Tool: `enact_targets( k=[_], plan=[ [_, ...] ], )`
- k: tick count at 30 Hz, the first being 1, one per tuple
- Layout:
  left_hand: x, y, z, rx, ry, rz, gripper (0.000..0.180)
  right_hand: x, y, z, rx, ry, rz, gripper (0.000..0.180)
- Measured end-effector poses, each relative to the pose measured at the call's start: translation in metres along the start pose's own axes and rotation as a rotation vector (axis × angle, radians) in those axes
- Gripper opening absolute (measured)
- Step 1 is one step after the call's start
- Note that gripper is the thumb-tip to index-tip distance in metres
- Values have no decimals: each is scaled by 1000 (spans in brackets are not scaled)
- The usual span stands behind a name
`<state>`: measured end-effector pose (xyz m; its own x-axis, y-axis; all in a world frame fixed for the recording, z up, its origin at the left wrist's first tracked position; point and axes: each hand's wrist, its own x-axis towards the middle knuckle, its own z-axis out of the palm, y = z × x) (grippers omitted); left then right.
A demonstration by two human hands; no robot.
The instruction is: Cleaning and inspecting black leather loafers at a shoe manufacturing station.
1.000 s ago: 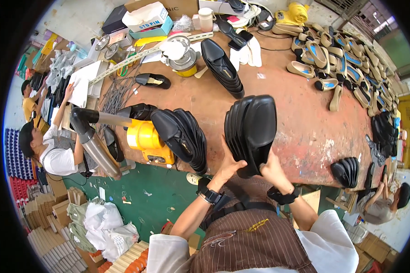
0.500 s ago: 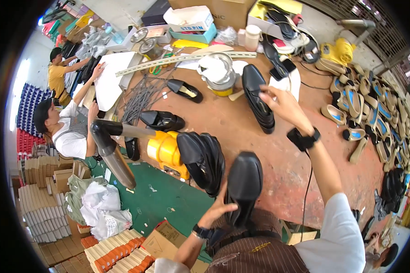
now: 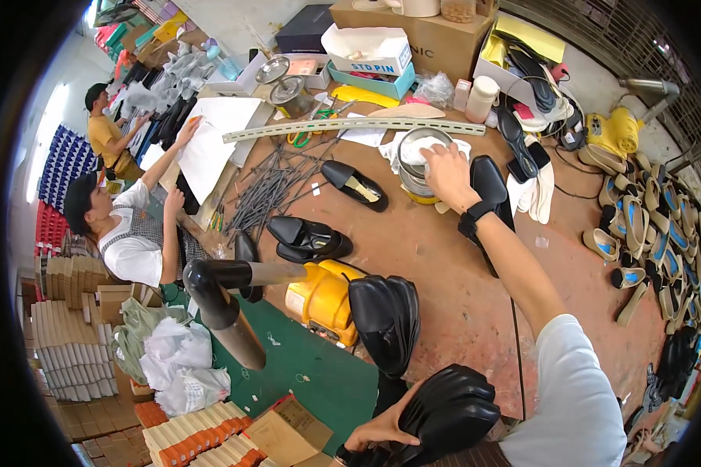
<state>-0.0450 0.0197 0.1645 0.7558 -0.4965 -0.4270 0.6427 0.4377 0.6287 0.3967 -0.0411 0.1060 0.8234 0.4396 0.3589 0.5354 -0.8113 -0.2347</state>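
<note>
My left hand grips a stack of black shoe soles low at the table's front edge. My right hand, with a black watch on its wrist, reaches far across the brown table and rests on a white cloth in a round metal tin. A row of black shoes lies just right of that hand. Another bunch of black soles leans against a yellow machine near my left hand.
Two black shoes and a single one lie mid-table beside grey strips. Boxes line the back. Sandals are piled at right. Two people work at left. A black last stands on a post.
My right hand left the sole stack and reached forward to the metal tin. My left hand lowered the stack of soles toward the table's near edge.
</note>
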Motion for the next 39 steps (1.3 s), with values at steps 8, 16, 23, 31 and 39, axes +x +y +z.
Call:
enact_targets(
  k=[8,16,23,31,39],
  plan=[
    [20,25,-26,12,-99,-56,124,4,16,35,-60,-160,-99,23],
    [25,24,-38,-102,-49,-120,124,19,9,28,16,-340,8,28],
    [29,18,-26,4,-16,-64,124,7,16,34,-25,-94,-113,22],
    [66,-9,-1,399,358,92,122,-85,75,-106,951,84,290,50],
    [185,-44,26,1352,805,56,124,-371,148,-194,426,178,726,46]
  ],
)
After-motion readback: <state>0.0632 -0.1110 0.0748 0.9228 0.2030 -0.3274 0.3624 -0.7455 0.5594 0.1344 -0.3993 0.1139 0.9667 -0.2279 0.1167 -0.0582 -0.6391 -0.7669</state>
